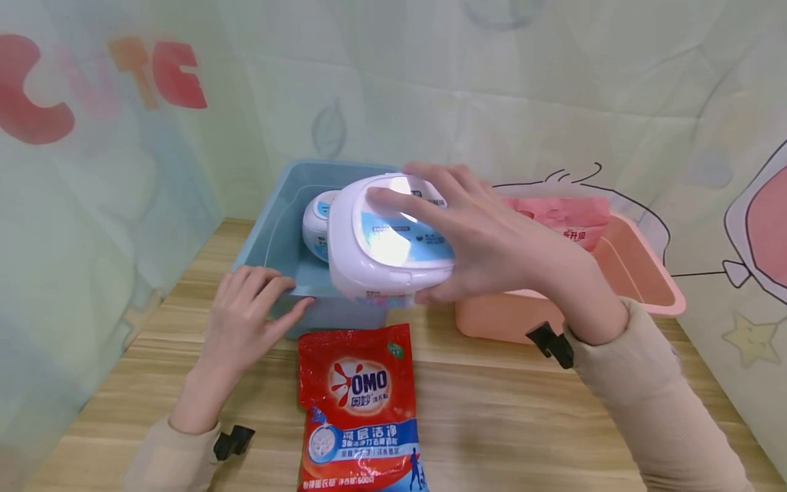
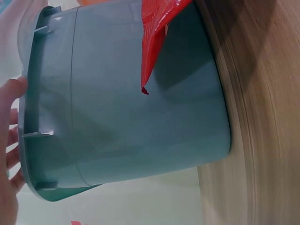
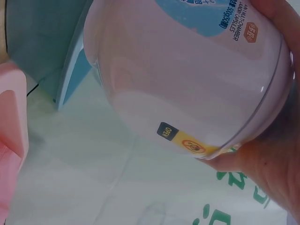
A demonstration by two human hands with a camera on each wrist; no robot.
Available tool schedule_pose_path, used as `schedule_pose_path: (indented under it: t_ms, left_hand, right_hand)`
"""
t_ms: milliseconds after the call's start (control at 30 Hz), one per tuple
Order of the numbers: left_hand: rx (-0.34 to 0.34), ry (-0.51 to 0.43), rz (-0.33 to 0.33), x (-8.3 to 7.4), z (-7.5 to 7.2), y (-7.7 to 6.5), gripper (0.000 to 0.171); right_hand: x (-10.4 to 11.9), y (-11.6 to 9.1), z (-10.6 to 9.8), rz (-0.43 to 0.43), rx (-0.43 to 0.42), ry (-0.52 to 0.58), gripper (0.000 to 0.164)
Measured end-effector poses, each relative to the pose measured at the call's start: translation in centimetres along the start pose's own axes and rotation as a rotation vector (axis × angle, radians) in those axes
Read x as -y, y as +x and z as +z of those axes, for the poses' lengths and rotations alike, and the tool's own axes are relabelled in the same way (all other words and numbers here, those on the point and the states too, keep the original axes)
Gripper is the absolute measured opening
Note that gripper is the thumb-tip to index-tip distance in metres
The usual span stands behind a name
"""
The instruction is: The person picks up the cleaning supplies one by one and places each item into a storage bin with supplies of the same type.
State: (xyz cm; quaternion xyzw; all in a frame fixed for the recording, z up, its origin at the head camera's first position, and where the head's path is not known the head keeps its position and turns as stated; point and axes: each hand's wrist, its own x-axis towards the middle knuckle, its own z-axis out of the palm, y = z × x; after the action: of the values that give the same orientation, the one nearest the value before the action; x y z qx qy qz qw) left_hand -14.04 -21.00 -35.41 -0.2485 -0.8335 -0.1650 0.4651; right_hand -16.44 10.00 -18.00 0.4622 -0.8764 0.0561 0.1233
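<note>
My right hand [image 1: 486,232] grips a white tub of laundry capsules [image 1: 344,239] with a blue label, tilted, over the right part of the blue bin [image 1: 255,236]. In the right wrist view, the side of the capsule tub [image 3: 173,89] fills much of the picture, with the thumb at its edge. A second white tub [image 1: 315,225] lies inside the bin. My left hand [image 1: 246,318] holds the bin's near rim; in the left wrist view the left thumb and fingers [image 2: 11,136] are at that rim.
A red OMO detergent bag [image 1: 359,410] lies on the wooden table [image 1: 522,410] in front of the blue bin. To the right stands a peach bin [image 1: 639,266] with a pink bag [image 1: 568,215] in it. A printed curtain [image 1: 277,102] hangs behind.
</note>
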Motion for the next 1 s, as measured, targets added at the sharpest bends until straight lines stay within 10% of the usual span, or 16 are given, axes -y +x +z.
schedule_pose_path:
  t_ms: [1000]
  left_hand:
    - [0.055,0.011,-0.007,-0.3,0.2,0.2,0.054]
  right_hand:
    - [-1.7,3.0,1.6,0.049,0.028,0.071,0.099]
